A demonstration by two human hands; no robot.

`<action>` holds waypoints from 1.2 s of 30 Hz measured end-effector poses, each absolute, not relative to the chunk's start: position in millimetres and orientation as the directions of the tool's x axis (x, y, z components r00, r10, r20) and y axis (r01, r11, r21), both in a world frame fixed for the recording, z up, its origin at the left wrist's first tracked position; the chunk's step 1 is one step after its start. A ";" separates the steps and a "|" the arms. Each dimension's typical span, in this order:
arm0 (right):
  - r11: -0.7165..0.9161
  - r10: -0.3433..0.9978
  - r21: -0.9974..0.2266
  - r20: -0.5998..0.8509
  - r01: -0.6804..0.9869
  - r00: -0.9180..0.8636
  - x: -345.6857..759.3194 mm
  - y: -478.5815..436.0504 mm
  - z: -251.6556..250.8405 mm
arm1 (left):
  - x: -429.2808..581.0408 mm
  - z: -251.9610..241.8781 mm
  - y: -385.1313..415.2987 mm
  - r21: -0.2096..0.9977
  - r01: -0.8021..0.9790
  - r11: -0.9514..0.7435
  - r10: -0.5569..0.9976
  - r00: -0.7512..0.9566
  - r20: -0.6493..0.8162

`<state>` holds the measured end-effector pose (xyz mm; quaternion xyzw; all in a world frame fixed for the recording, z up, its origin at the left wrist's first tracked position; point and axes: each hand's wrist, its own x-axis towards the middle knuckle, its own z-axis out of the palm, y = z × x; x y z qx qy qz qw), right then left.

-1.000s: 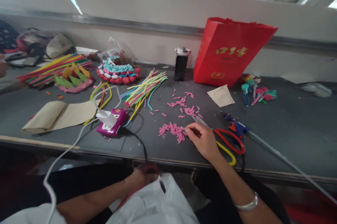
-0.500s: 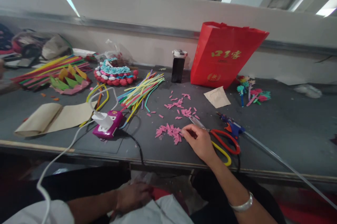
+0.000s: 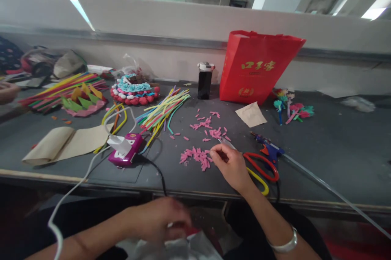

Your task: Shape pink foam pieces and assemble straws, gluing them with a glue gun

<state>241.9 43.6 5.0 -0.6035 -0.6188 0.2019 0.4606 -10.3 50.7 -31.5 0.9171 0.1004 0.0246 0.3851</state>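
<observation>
My right hand (image 3: 230, 168) rests on the table with thumb and forefinger pinched together at the right edge of a pile of small pink pieces (image 3: 198, 157). Whatever is in the pinch, if anything, is too small to make out. Under and behind this hand lie scissors (image 3: 262, 166) with one red and one yellow handle. Another cluster of pink pieces (image 3: 216, 133) lies just beyond the blade tip. My left hand (image 3: 161, 219) is below the table edge, above a grey-white bag or cloth (image 3: 189, 247) at my lap. Motion smears its fingers.
A glue gun (image 3: 269, 148) with a long clear stick lies right of the scissors. Farther back stand a black bottle (image 3: 204, 83) and a red bag (image 3: 259, 68). Colourful pipe cleaners (image 3: 165, 107) and a purple power socket (image 3: 126, 152) with cables lie left. Another person's hand (image 3: 7, 92) shows far left.
My left hand has risen from lap level toward the table edge and moved slightly right. My right hand stays at the pink pile. The view has tilted up a little.
</observation>
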 end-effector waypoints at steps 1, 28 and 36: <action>0.200 0.933 -0.803 0.331 0.561 0.141 239.5 43.2 8.7 | -0.4 -5.1 60.7 0.742 0.200 -0.639 0.306 0.952 0.007; 0.037 0.988 -0.443 0.149 0.896 0.033 261.5 56.1 1.1 | 18.5 11.5 139.6 0.858 0.263 -0.441 0.809 0.531 0.253; 0.066 0.990 -0.379 0.141 0.923 -0.013 245.6 58.7 2.6 | 28.1 12.6 118.5 0.663 0.145 -0.735 0.491 0.788 0.371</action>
